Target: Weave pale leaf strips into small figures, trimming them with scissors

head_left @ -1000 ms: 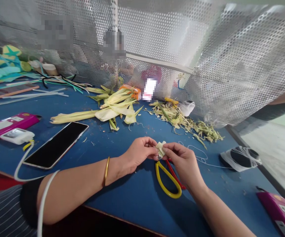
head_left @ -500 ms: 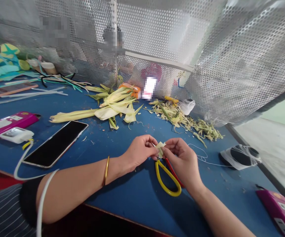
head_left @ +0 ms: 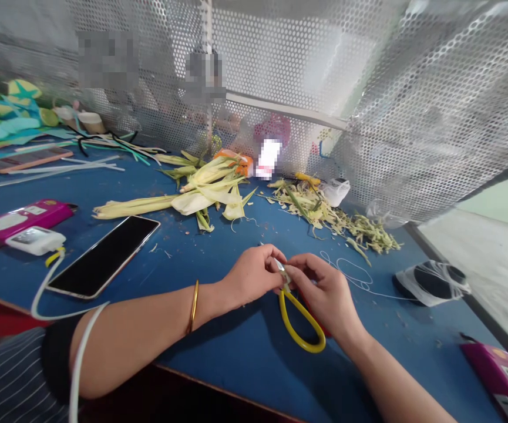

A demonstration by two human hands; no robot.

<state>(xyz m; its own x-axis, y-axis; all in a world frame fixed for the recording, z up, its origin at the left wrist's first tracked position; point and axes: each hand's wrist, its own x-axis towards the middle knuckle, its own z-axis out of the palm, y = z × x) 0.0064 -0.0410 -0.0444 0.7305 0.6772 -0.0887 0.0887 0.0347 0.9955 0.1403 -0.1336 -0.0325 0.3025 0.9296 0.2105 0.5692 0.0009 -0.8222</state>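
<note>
My left hand (head_left: 254,275) and right hand (head_left: 324,288) pinch a small leaf piece (head_left: 281,268) with closed fingers, above the scissors (head_left: 300,320).

Phone (head_left: 101,255) lies left of scissors (head_left: 302,317); leaves (head_left: 201,191) seemingly behind.

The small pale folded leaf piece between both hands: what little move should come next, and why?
Probably lift it slightly off the table. The small pale folded leaf piece is pinched between the left hand and right hand, almost hidden by fingers, directly above the yellow-handled scissors.
</note>
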